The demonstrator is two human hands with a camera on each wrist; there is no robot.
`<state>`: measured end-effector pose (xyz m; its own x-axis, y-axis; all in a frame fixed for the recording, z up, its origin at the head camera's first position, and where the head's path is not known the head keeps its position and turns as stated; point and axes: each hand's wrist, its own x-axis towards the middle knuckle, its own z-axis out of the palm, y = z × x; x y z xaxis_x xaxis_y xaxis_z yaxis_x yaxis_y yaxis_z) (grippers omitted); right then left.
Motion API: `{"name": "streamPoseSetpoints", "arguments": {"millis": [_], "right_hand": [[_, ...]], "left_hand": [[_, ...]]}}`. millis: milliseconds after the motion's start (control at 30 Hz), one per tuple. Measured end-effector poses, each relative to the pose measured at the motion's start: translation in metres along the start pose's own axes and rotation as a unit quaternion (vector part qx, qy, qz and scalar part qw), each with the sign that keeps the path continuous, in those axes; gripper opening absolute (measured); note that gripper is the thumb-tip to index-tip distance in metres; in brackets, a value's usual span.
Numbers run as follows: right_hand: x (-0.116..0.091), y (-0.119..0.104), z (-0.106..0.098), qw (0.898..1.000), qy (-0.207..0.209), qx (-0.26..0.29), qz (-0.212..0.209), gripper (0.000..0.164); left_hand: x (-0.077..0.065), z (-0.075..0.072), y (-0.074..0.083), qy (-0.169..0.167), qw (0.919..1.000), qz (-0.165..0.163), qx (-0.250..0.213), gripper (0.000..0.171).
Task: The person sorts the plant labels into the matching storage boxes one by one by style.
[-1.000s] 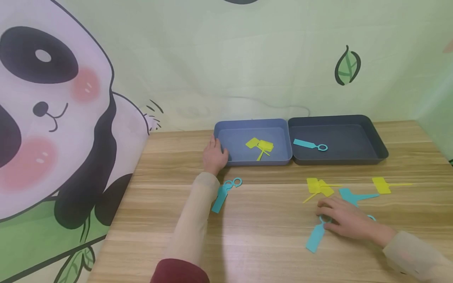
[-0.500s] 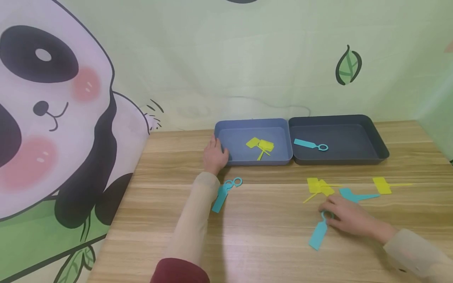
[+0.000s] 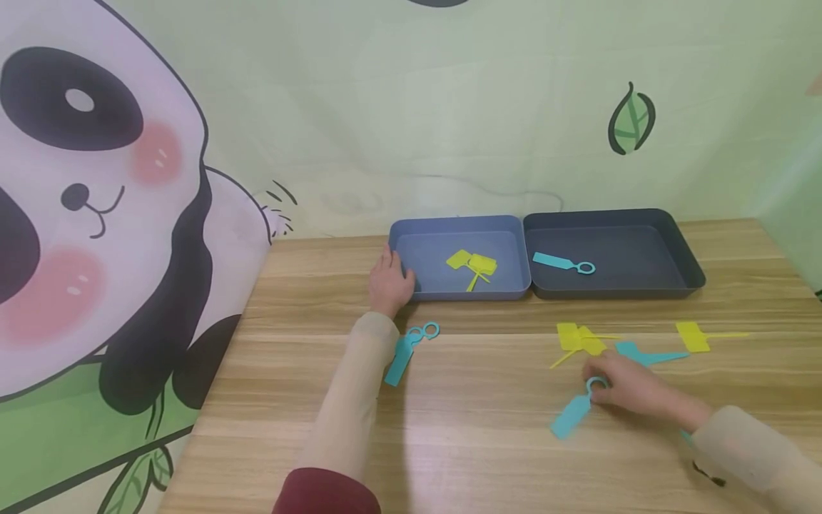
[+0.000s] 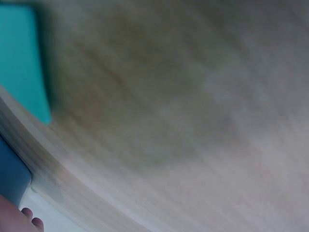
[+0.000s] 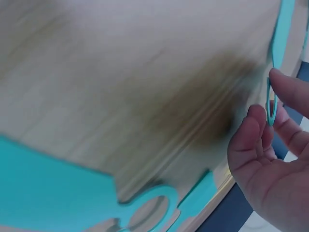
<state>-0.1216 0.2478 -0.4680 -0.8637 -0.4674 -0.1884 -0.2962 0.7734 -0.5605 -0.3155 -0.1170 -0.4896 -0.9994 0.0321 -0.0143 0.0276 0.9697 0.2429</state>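
Observation:
My left hand (image 3: 390, 283) rests against the left end of the blue tray (image 3: 462, 295), fingers reaching along its side. Several yellow tags (image 3: 483, 264) lie in that tray. My right hand (image 3: 629, 384) pinches a teal tag (image 3: 570, 417) by its ring; in the right wrist view the tag (image 5: 282, 41) hangs between thumb and fingers. Past the right fingers lie a teal tag with a long tail (image 3: 648, 355) and two overlapping yellow tags (image 3: 570, 335). Another teal tag (image 5: 53, 188) shows large below, mostly under the right arm in the head view.
A dark grey tray (image 3: 616, 293) adjoins the blue one and holds one teal tag (image 3: 552, 260). Overlapping teal ring tags (image 3: 401, 360) lie beside the left sleeve. A lone yellow tag (image 3: 693, 337) is at the right. A panda-print cloth (image 3: 449, 107) hangs behind the wooden table (image 3: 475, 428).
The right hand has drawn the teal tag up slightly, and the tag has swung toward the left. A teal ring behind the hand is now covered by the arm. The left hand stays put.

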Motion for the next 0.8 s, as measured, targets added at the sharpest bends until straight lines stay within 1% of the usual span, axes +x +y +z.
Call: {"name": "streamPoseSetpoints", "arguments": {"millis": [133,233,367,533,667,733,800], "right_hand": [[0.002,-0.001,-0.004,0.998,0.0,0.062,0.034,0.009],[0.003,0.001,-0.006,0.994,-0.002,0.095,0.06,0.006],[0.004,0.005,-0.009,0.987,-0.02,0.141,0.08,0.012],[0.007,0.009,-0.015,0.977,-0.037,0.186,0.096,0.023],[0.009,0.012,-0.02,0.973,-0.045,0.21,0.089,0.026],[0.009,0.013,-0.023,0.967,-0.05,0.231,0.091,0.027],[0.01,0.013,-0.026,0.959,-0.056,0.256,0.104,0.029]], "left_hand": [[0.0,0.0,0.0,0.002,1.0,0.001,0.0,0.06],[0.0,-0.001,0.001,0.002,1.0,0.002,0.0,0.06],[0.0,-0.001,0.0,0.0,1.0,0.002,0.004,0.061],[0.0,-0.001,0.0,0.002,1.0,0.003,0.004,0.06],[0.0,-0.001,0.0,0.003,1.0,0.002,0.002,0.06],[0.0,0.0,0.0,0.003,1.0,0.003,-0.001,0.06],[0.0,0.0,0.0,0.004,1.0,0.003,-0.003,0.06]]}}
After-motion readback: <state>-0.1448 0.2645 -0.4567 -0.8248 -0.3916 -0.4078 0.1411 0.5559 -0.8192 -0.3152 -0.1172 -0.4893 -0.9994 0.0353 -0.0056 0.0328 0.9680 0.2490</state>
